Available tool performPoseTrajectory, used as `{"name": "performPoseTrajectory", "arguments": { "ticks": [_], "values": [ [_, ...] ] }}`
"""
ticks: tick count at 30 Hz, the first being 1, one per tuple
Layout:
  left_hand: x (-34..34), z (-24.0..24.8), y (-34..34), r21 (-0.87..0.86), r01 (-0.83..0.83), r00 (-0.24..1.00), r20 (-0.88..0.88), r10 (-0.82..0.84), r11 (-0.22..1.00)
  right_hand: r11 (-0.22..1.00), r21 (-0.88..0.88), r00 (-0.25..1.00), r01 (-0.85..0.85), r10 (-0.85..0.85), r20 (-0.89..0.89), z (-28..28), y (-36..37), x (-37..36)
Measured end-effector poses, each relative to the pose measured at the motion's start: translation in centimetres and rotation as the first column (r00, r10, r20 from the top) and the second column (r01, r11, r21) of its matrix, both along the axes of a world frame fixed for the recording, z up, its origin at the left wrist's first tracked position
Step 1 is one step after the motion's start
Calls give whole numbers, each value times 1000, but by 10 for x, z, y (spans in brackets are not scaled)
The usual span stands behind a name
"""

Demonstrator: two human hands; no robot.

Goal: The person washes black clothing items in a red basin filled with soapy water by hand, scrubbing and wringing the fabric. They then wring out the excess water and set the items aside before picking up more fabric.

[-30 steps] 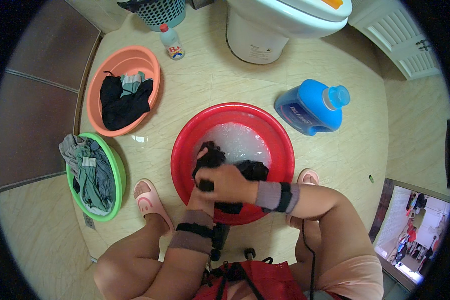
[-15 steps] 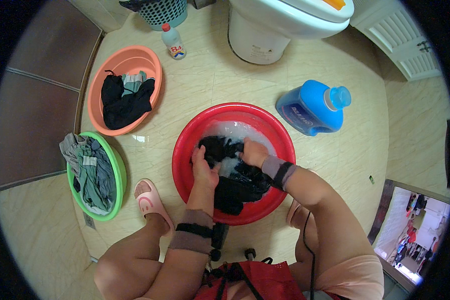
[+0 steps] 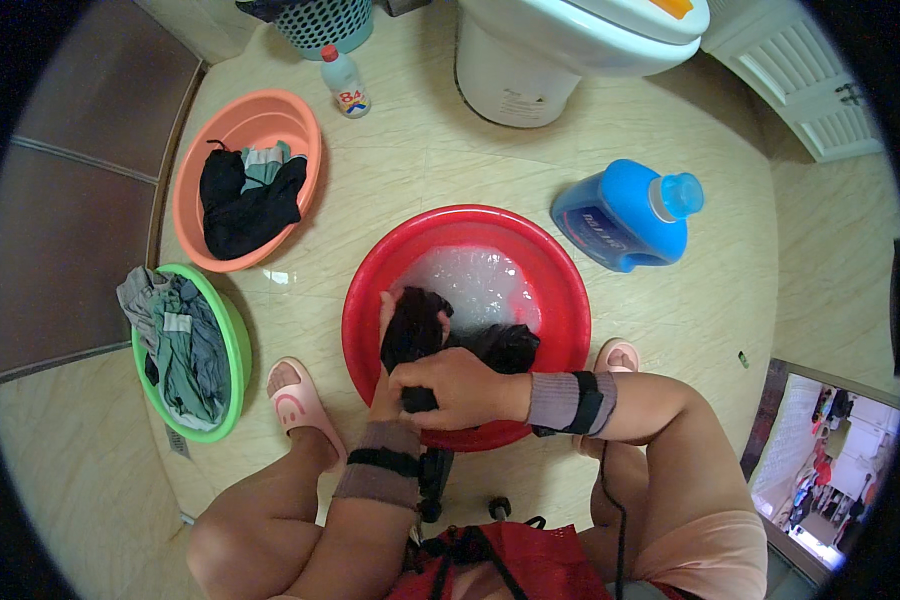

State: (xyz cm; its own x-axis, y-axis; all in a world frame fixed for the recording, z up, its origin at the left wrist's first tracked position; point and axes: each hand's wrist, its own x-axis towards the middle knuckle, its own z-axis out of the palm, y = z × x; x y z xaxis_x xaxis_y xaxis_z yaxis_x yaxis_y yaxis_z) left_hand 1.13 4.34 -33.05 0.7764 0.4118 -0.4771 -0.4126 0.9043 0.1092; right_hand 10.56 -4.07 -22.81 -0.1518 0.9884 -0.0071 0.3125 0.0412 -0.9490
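Note:
A wet black garment (image 3: 415,325) lies bunched over my left hand (image 3: 386,312), whose fingers and thumb show at its edges, curled about the cloth. My right hand (image 3: 462,388) is closed in a fist across my left wrist, with a bit of black cloth poking out of it. Both hands are over the near left part of a red basin (image 3: 567,290) holding cloudy, foamy water (image 3: 470,285). More black cloth (image 3: 507,348) rests in that water, just beyond my right hand. Whether it is part of the same garment I cannot tell.
At the left stand an orange basin (image 3: 308,125) and a green basin (image 3: 238,350), both with clothes in them. A large blue detergent bottle (image 3: 620,215) is right of the red basin. Farther off are a small red-capped bottle (image 3: 345,82), a teal basket (image 3: 325,25) and a toilet (image 3: 515,75).
My right hand has moved from the basin's middle down and left, onto my left wrist. The black cloth has been drawn toward me and over my left hand, baring foamy water behind it.

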Motion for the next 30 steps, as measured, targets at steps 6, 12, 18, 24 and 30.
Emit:
{"name": "performPoseTrajectory", "arguments": {
  "ticks": [6,12,18,24,30],
  "values": [
    [12,0,-17,-162,-73,995,-82,61,984,943,138,862,304,-334,382,-33,34,29],
    [26,5,-6,41,-99,957,-271,106,994,637,-158,624,755,-623,471,-111,26,94],
    [17,-4,-9,96,-129,766,-622,161,987,708,-556,791,434,-5,611,-115,2,75],
    [35,20,-16,-25,-81,788,-614,48,996,715,-306,708,629,-362,606,-112,24,87],
    [4,17,-3,-3,-106,968,-230,103,994,981,7,964,195,-193,183,-19,9,5]
  ]
}}
